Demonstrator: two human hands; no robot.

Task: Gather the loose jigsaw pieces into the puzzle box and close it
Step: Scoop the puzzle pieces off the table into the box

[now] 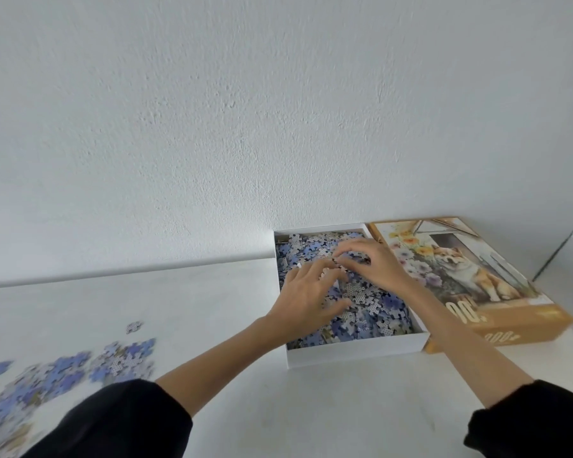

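Jigsaw pieces [377, 309] are piling in the box [354, 353], my left hand [306, 300] resting flat on them, my right hand [374, 259] curling above; whether it is pinching any I cannot tell. Next, I think, is fetching the loose heap [63, 371] at my left.

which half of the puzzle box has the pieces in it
The white tray, heaped with blue pieces. The lid with the dog picture lies right beside it, on its right, picture side up, with no pieces on it.

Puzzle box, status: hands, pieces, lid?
Left hand spread on pieces in box; right hand curled over them, grip unclear. Lid off, beside box. Loose pile on table.
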